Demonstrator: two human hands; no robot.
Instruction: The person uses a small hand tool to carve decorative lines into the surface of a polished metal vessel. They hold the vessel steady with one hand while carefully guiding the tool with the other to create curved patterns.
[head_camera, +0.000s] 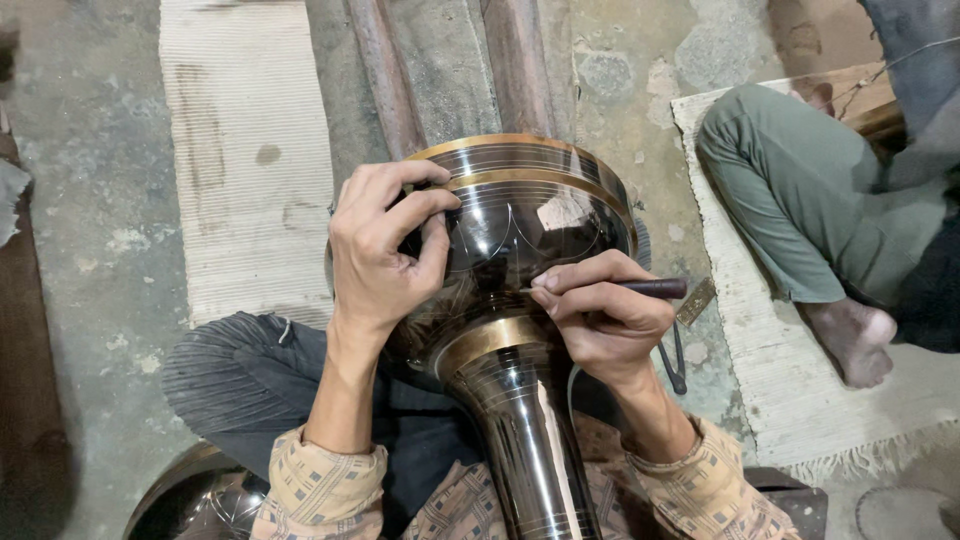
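Resting across the person's lap, the dark metal vessel (520, 260) has a round bowl with brass bands and a long flared neck that runs down toward the camera until the bottom edge of the view cuts it off. The left hand (385, 250) curls over the bowl's left shoulder, fingers bent and pressed on the metal, thumb tucked against the forefinger; how much of the palm touches cannot be told. The right hand (600, 315) lies on the bowl's lower right, just above the brass collar, fingers closed together pinching a thin dark engraving tool (640, 288) whose tip meets the surface among faint scratched arcs; the exact point of contact is too small to make out. The far side of the vessel is hidden behind its own rim. Beyond the vessel, two rusty bars (450, 70) run up out of view on the concrete floor (90, 200). Left of the vessel lies a pale woven mat (245, 150). Right of the vessel, another person's green-trousered leg (790, 190) and bare foot (860, 340) rest on a fringed rug (790, 400); the rest of that person is cut off. Below-left of the vessel, a second shiny dark rounded piece (200, 495) is partly hidden by the patterned sleeve (320, 490)
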